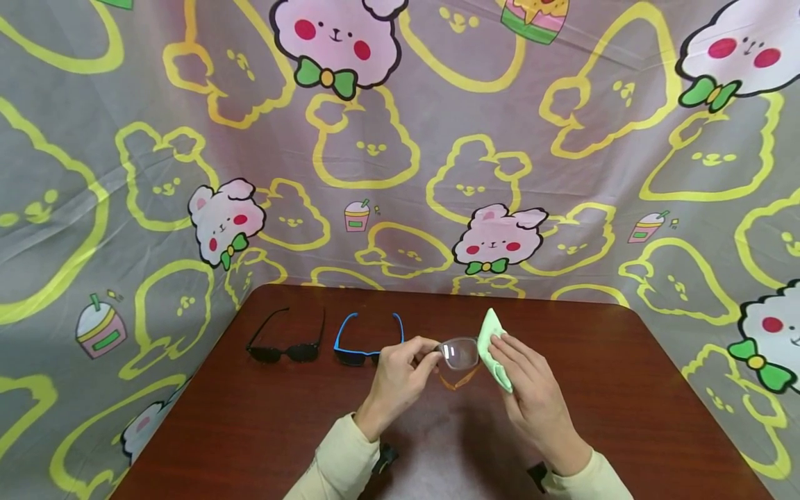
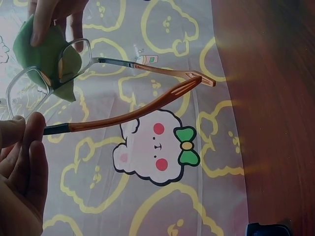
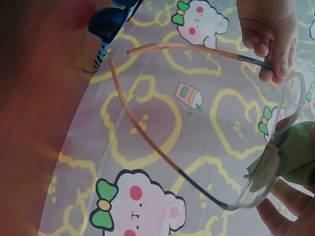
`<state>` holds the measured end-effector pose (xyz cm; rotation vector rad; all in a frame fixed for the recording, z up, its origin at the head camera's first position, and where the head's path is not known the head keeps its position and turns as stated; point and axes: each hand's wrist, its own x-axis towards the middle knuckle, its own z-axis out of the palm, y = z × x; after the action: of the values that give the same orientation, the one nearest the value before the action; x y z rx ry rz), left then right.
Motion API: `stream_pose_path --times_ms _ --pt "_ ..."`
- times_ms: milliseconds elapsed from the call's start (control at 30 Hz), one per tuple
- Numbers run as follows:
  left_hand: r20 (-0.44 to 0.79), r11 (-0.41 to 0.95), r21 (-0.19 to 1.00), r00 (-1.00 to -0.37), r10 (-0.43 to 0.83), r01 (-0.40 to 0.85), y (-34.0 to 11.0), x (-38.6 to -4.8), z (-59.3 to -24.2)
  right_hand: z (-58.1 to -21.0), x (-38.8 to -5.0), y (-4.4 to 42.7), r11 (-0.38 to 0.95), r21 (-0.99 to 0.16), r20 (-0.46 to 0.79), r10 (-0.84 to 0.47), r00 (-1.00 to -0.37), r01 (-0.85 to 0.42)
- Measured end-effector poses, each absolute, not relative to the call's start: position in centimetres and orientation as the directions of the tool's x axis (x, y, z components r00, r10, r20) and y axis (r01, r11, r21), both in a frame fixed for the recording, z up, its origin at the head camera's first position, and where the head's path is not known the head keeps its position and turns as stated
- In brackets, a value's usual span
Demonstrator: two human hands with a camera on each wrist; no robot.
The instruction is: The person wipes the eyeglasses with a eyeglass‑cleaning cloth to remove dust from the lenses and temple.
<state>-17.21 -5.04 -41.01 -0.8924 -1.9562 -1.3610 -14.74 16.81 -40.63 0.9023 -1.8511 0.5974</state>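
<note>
Clear-framed eyeglasses [image 1: 460, 354] with orange-brown temples are held up above the table. My left hand [image 1: 396, 378] pinches them where a temple meets the frame, between thumb and fingers. In the left wrist view both temples [image 2: 118, 118] stretch unfolded to the right. My right hand [image 1: 537, 392] grips a light green cloth [image 1: 491, 332] at the other lens. In the right wrist view the green cloth [image 3: 298, 150] lies against that lens, partly seen through it. Some of my right fingers [image 3: 275, 214] show below the cloth; the rest are cut off or hidden.
Black sunglasses [image 1: 284, 353] stand at the back left of the dark red-brown table [image 1: 237, 430]. Blue-framed sunglasses [image 1: 338, 342] stand right of them, partly behind my left hand. A patterned cloth backdrop [image 1: 375, 201] encloses the table's back and sides.
</note>
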Motion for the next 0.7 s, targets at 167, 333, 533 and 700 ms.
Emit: stream_pose_path --times_ms 167,333,533,700 --pt "0.759 0.254 0.572 -0.621 0.194 0.779 -4.9 -17.1 -40.9 -40.5 -14.7 16.2 0.595 -0.004 0.904 -0.342 -0.257 -0.804" --pt "0.782 0.291 0.525 -0.588 0.204 0.799 -4.7 -17.3 -41.1 -40.4 -14.6 15.7 0.587 0.010 0.897 -0.363 -0.252 -0.810" --pt "0.809 0.337 0.465 -0.548 0.212 0.818 -4.5 -17.3 -41.2 -40.4 -14.6 15.0 0.570 0.048 0.891 -0.395 -0.222 -0.820" --pt "0.799 0.359 0.471 -0.562 0.213 0.806 -4.4 -17.2 -41.3 -40.5 -14.5 14.4 0.562 0.069 0.887 -0.412 -0.207 -0.824"
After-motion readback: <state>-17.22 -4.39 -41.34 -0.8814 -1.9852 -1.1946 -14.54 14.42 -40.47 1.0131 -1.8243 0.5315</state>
